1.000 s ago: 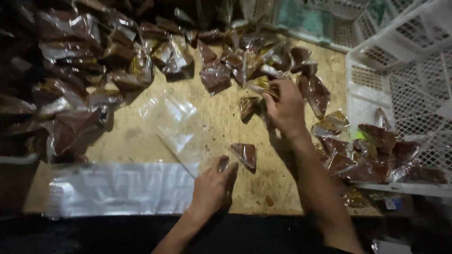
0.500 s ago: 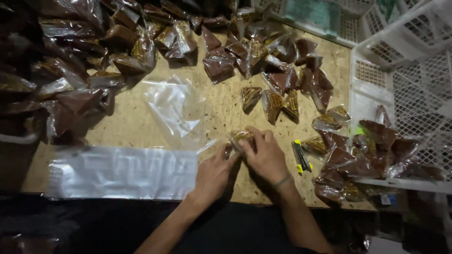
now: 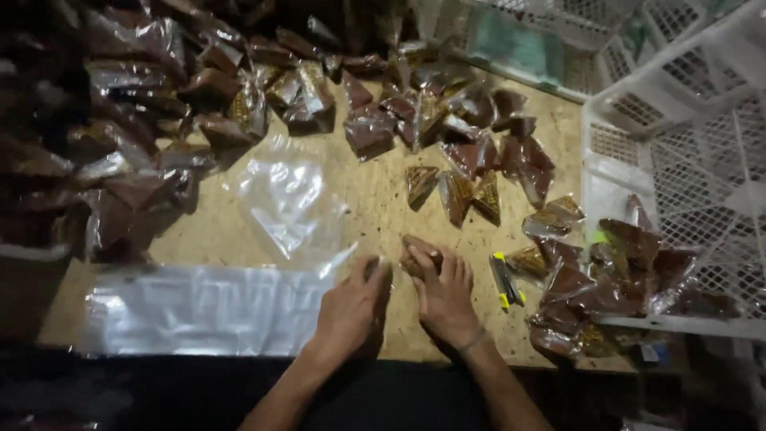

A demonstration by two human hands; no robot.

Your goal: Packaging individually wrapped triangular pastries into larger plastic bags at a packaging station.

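Both hands rest side by side near the front edge of a wooden board (image 3: pixel 375 199). My right hand (image 3: pixel 444 297) presses its fingers on a small brown triangular packet (image 3: pixel 418 252). My left hand (image 3: pixel 351 307) lies just left of it, fingers curled, touching the edge of a flat stack of clear plastic bags (image 3: pixel 199 307). Whether the left fingers also touch the packet is unclear. Three more small triangular packets (image 3: pixel 453 191) lie in a row a little farther back.
A loose clear plastic bag (image 3: pixel 287 199) lies left of centre. Heaps of dark brown filled packets (image 3: pixel 144 144) cover the left and back. A white plastic crate (image 3: pixel 686 183) stands at right with packets (image 3: pixel 630 263) beside it. A small yellow and black tool (image 3: pixel 506 281) lies right of my right hand.
My right hand came back from the far packets with one packet to the board's front edge. Both hands now press closer to the board, over the packet.
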